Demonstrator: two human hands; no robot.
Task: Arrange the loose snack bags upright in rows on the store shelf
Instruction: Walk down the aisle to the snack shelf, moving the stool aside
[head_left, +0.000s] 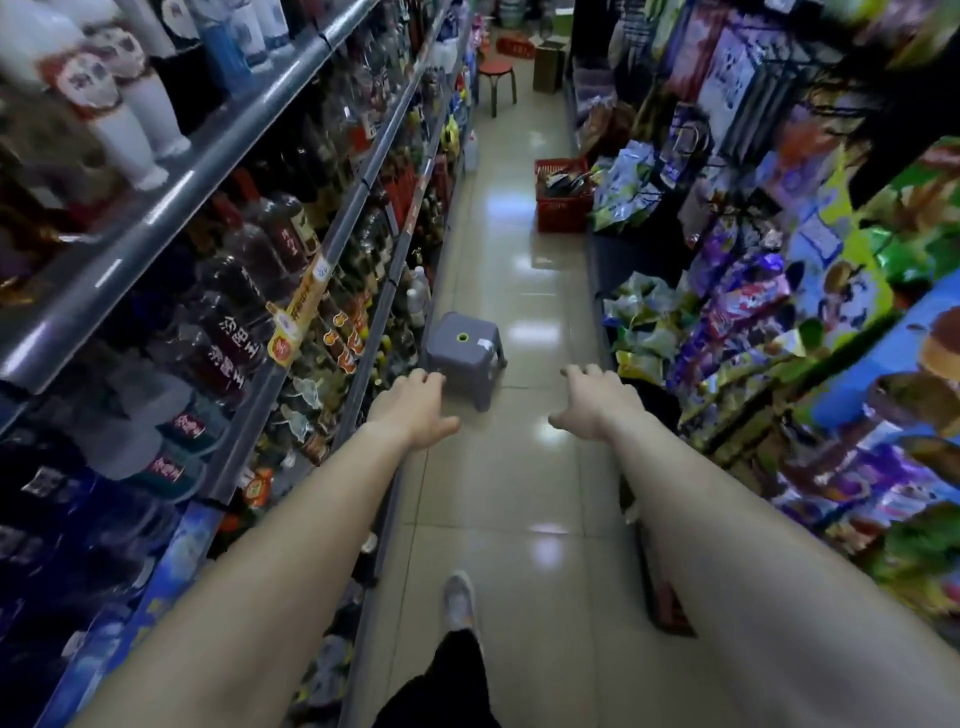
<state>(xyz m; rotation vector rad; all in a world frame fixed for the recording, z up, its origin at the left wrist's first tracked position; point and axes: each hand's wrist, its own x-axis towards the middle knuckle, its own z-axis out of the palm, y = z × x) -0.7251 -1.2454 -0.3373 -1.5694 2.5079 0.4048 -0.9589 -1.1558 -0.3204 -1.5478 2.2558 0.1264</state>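
Both my arms stretch forward over the aisle floor. My left hand (415, 410) hangs with relaxed fingers just in front of a grey plastic stool (464, 349), holding nothing. My right hand (597, 402) is also empty, fingers loosely spread, close to the snack shelf (737, 415) on the right. Colourful snack bags (727, 306) crowd that shelf, many lying loose and tilted, with green and yellow bags (644, 322) piled at its lower front. A red basket (563, 197) holding more bags stands on the floor farther down the aisle.
A long shelf of bottles (270, 249) lines the left side. The tiled aisle (519, 467) runs between both shelves. A red-topped stool (496, 78) and cardboard boxes (549, 65) stand at the far end. My shoe (460, 597) is on the floor below.
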